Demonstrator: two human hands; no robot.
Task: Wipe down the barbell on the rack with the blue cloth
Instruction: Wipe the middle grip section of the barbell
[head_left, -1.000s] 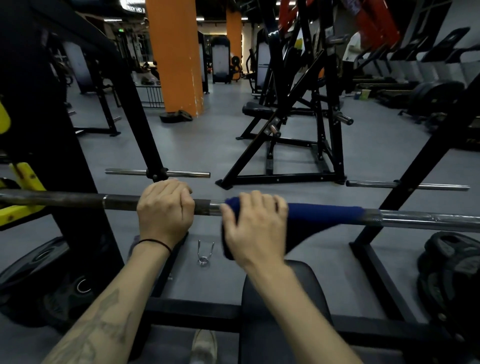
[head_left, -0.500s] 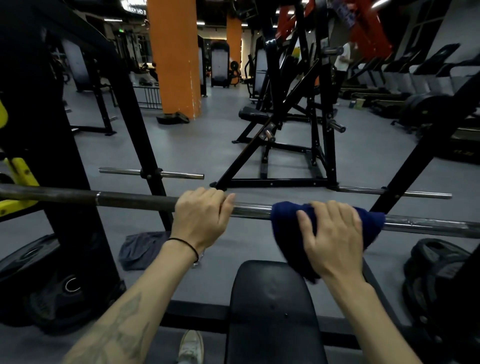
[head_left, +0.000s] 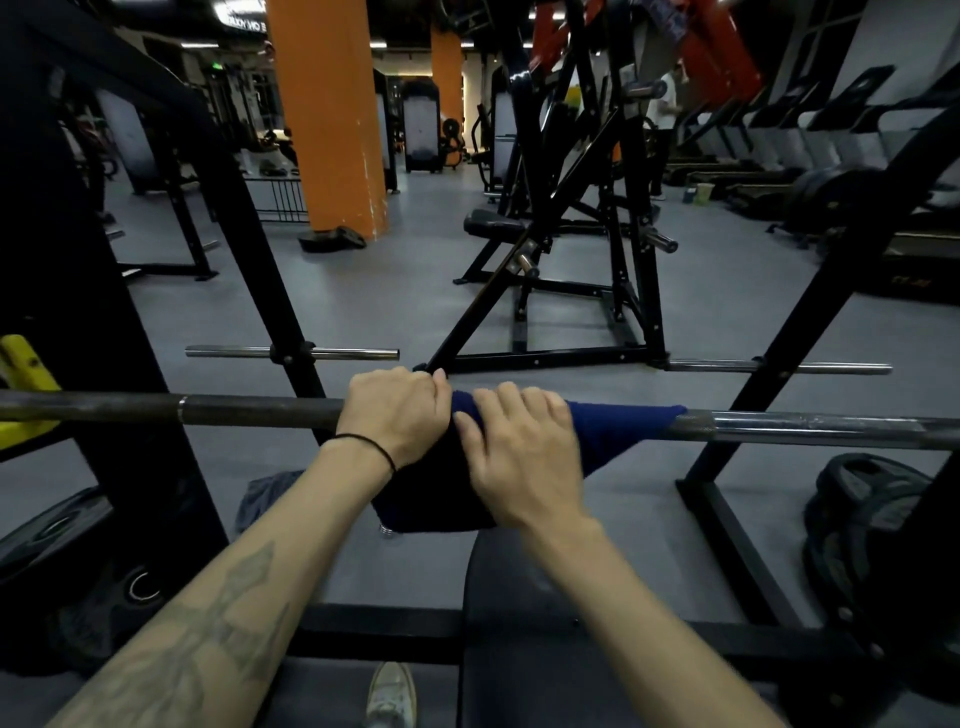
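At a gym rack, a person's left hand (head_left: 396, 415) curls over the barbell (head_left: 249, 409), gripping the bare shaft, a thin black band (head_left: 370, 446) round its wrist. Just beside it and touching, the right hand (head_left: 522, 457) lies on the blue cloth (head_left: 618, 432), fingers (head_left: 524, 402) bent over the top of the bar and pressing the fabric to it; motion blur makes it hard to tell how tightly they close. The cloth drapes over the bar's middle, one end stretched toward the knurled chrome section at right, the rest hanging in a dark fold below both hands. A black bench pad (head_left: 524, 623) sits beneath, with weight plates (head_left: 872, 514) on the grey floor (head_left: 374, 291) at right.
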